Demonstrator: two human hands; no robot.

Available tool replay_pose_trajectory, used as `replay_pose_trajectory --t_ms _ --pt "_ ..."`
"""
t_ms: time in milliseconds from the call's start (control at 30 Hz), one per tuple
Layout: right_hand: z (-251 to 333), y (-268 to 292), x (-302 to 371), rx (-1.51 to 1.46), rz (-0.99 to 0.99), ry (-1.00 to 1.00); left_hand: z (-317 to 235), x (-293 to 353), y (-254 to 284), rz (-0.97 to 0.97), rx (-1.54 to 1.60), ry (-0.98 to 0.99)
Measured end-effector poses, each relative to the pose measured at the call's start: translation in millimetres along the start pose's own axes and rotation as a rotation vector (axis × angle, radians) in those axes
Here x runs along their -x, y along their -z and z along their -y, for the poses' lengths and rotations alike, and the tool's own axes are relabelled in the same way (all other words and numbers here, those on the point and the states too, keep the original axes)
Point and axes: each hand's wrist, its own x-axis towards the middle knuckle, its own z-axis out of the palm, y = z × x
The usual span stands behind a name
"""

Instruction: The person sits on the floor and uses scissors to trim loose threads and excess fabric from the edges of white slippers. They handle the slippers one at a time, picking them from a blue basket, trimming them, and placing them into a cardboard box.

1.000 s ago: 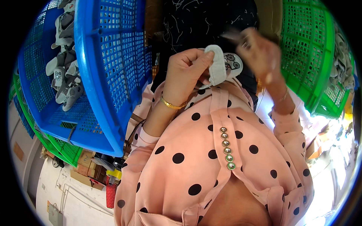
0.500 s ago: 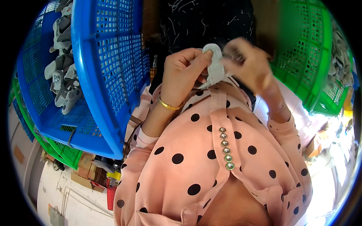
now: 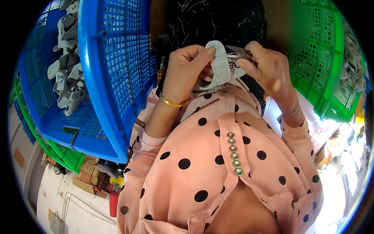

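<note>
A small pale grey fabric shoe upper (image 3: 223, 64) is held up in front of my body, its rounded, stitched edge curving toward the left. My left hand (image 3: 186, 72) pinches that rounded edge between thumb and fingers. At the opposite side, my right hand (image 3: 269, 70) has its thumb and fingers closed at the part with a dark printed drawing. Something small and dark shows among the right fingers, too unclear to name. The fingertips behind the fabric are partly hidden.
A tall blue plastic basket (image 3: 87, 74) at the left contains several similar grey shoe uppers (image 3: 70, 84). To the right is a green basket (image 3: 317, 58) beside more grey pieces (image 3: 352, 64). Dark cloth (image 3: 218, 23) strewn with loose threads lies beyond my hands.
My right hand, blurred before, now appears steadier and closed at the printed side of the shoe upper. The upper is opened out more, showing its drawing. My left hand keeps its pinch.
</note>
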Motion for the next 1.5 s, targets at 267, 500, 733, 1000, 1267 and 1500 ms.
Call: replay_pose_trajectory --t_ms 267,500,733,1000,1267,1500 --pt "3.5 3.4 -2.4 0.241 0.011 0.103 2.2 -0.2 5.3 0.043 0.005 0.001" --pt "0.6 3.8 -4.6 0.308 -0.013 0.176 4.8 -1.7 5.9 0.028 0.051 0.024" --pt "-1.1 3.1 -5.2 0.225 0.033 0.168 10.5 -3.0 9.2 0.056 0.123 0.027" --pt "-7.4 -3.6 4.0 -0.139 0.201 -0.172 11.4 -0.1 3.6 0.027 0.107 0.034" --pt "25.0 -4.9 -5.0 -0.33 0.167 -0.42 -1.8 0.2 -5.8 0.085 -0.058 -0.04" --pt "-8.9 23.1 -17.5 -0.514 -0.162 -0.606 -42.3 -0.1 -24.2 0.115 -0.125 -0.185"
